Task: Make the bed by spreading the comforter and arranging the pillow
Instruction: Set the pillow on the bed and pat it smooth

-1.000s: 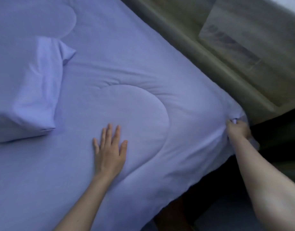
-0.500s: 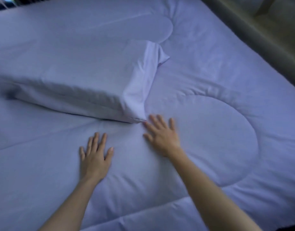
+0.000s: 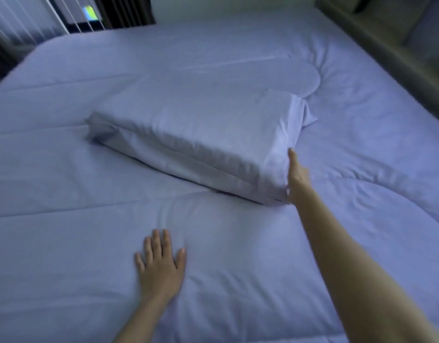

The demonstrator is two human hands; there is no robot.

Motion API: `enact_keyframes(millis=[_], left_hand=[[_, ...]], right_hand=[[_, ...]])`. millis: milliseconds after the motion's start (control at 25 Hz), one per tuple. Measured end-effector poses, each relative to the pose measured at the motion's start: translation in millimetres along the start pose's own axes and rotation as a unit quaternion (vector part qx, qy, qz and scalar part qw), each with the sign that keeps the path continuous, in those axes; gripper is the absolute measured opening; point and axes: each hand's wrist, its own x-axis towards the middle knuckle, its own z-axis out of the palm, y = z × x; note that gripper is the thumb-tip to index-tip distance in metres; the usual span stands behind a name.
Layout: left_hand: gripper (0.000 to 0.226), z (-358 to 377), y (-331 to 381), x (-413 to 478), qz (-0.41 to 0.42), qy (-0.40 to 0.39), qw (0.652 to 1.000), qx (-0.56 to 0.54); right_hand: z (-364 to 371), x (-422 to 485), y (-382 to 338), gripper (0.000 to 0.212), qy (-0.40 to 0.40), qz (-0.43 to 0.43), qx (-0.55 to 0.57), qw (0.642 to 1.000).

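Comforter (image 3: 64, 243) lies spread over the whole bed, lavender, with quilted seams showing and light creases near the middle. Left hand (image 3: 161, 266) rests palm-down on it toward the near edge — fingers (image 3: 156, 243) straight, slightly spread, holding nothing. Pillow (image 3: 201, 139) sits on top of the comforter around the bed's middle, skewed to the edges, loose case flap at its right end. Right hand (image 3: 296, 179) stands edge-on against that right end — its fingers extended along the fabric, touching, not curled; thumb hidden. Wooden frame (image 3: 386, 53) runs along the right edge.
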Motion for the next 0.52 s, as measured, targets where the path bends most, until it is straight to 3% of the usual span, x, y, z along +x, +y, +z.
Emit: enact_keyframes(millis=[40,120,200,440,520], left_hand=[[0.086,0,-3,-6,-0.001,-0.012,1.0,-0.011],[0.088,3,-5,-13,0.011,-0.012,1.0,-0.018],[0.088,16,-7,-12,0.012,-0.021,1.0,-0.017],[0.081,-10,0,-7,-0.005,-0.041,0.998,-0.052],[0.065,-31,6,-7,-0.028,-0.055,0.977,-0.204]], right_hand=[[22,-11,-7,0.098,-0.031,0.038,0.05,0.998],[44,-24,-13,0.105,-0.046,0.001,-0.022,0.999],[45,-17,-18,0.093,-0.061,-0.033,-0.121,0.99],[32,-43,-36,0.044,-0.162,-0.01,-0.042,0.986],[30,-88,-11,0.025,-0.169,0.011,-0.009,0.986]])
